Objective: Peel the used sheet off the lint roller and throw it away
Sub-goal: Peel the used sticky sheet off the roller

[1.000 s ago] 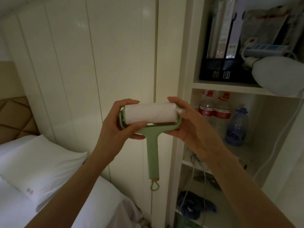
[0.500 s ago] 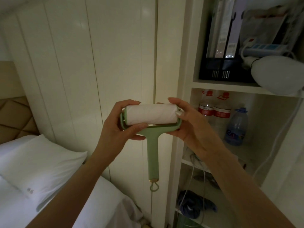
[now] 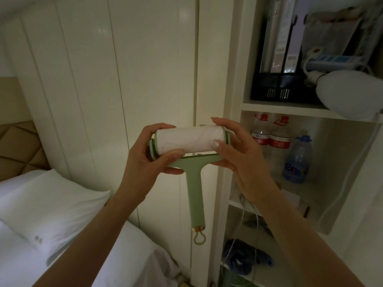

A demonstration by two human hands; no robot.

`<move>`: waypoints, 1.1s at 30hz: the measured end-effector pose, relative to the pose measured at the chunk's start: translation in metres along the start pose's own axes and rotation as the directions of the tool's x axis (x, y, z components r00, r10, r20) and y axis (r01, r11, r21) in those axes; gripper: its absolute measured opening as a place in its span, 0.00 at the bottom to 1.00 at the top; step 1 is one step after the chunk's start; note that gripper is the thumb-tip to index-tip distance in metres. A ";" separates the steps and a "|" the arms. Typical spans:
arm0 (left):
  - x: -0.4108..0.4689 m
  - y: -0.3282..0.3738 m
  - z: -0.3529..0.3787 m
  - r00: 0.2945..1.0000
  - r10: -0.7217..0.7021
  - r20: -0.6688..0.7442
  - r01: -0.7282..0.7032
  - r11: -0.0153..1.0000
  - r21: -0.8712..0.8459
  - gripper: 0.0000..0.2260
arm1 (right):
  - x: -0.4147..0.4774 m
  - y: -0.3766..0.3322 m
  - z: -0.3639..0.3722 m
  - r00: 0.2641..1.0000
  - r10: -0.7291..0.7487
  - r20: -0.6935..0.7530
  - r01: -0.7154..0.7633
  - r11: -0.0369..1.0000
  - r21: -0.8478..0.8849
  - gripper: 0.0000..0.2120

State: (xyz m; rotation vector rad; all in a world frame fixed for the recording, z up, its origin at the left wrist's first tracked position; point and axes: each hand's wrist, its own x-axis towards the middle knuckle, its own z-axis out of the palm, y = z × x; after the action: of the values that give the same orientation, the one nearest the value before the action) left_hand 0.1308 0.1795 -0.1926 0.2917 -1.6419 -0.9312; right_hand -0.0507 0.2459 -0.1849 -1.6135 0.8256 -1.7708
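A green lint roller (image 3: 194, 195) is held up in front of me with its handle hanging down. Its white sticky roll (image 3: 189, 140) lies crosswise and shows a few stuck hairs. My left hand (image 3: 146, 156) grips the left end of the roll and frame, thumb under the roll. My right hand (image 3: 234, 154) holds the right end, with the thumb tip pressed on the roll's surface near that end. No loose edge of the sheet shows.
A white panelled wardrobe (image 3: 124, 79) fills the background. To the right stand open shelves (image 3: 290, 109) with water bottles (image 3: 297, 160), file boxes, a power strip and a white lamp (image 3: 350, 92). A bed with a white pillow (image 3: 47, 201) lies at lower left.
The roller has turned a little, its right end now slightly higher. My right thumb has slid onto the roll's surface near the right end. Both hands stay on the roller.
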 end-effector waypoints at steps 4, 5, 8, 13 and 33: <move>-0.001 0.001 0.000 1.000 0.011 -0.011 -0.011 1.000 0.001 0.18 | -0.002 0.003 0.004 0.962 -0.268 -0.056 0.249 0.942 -0.225 0.18; -0.001 0.001 -0.001 1.000 0.015 -0.012 -0.015 1.000 0.005 0.18 | -0.001 0.005 0.004 0.949 -0.310 -0.062 0.281 0.917 -0.281 0.18; -0.001 0.003 0.000 0.999 0.035 -0.013 -0.035 0.999 0.020 0.18 | -0.001 0.010 0.002 0.898 -0.436 -0.064 0.373 0.829 -0.418 0.16; -0.003 0.005 0.000 0.999 0.052 -0.011 -0.051 0.998 0.024 0.17 | -0.002 0.015 -0.001 0.847 -0.529 -0.059 0.439 0.757 -0.485 0.14; -0.004 0.004 0.000 0.998 0.069 -0.007 -0.068 0.997 0.023 0.18 | -0.002 0.019 0.001 0.814 -0.570 -0.109 0.444 0.733 -0.515 0.10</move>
State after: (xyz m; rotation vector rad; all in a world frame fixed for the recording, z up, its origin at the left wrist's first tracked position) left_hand 0.1327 0.1846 -0.1928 0.2526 -1.6463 -0.8594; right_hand -0.0495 0.2358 -0.2013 -2.1084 1.0665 -2.3481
